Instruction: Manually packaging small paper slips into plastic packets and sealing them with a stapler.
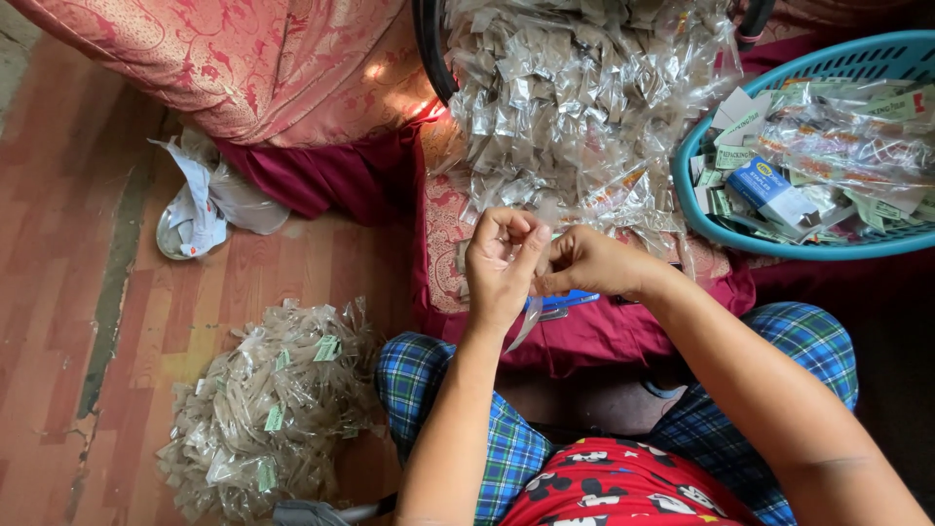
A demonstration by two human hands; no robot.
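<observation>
Leftmost, a crumpled white plastic bag (200,200) lay on the wooden floor (88,292) beside a draped pink patterned cloth (253,68), and nearer the person a heap of filled clear sachets (268,414) with small green slips sat on the boards just beside a knee in blue plaid trousers (429,380). Over the lap, the left hand (500,263) was curled with its fingertips pinched on a small clear plastic pouch (526,317), whose loose end hung down below the palm. The right hand (584,263) met it from the other side, thumb and fingers closed tight on the same pouch, so the two hands touched at the fingertips; what was inside the pouch, if anything, was too blurred to tell. Just behind the hands a large pile of empty clear pouches (575,97) spread across a red cushion (584,336). Farther right, a turquoise plastic basket (696,209) held more wrapped packets and a small blue and white box (769,185), well apart from both hands. A red printed shirt (614,487) showed at the bottom edge.
</observation>
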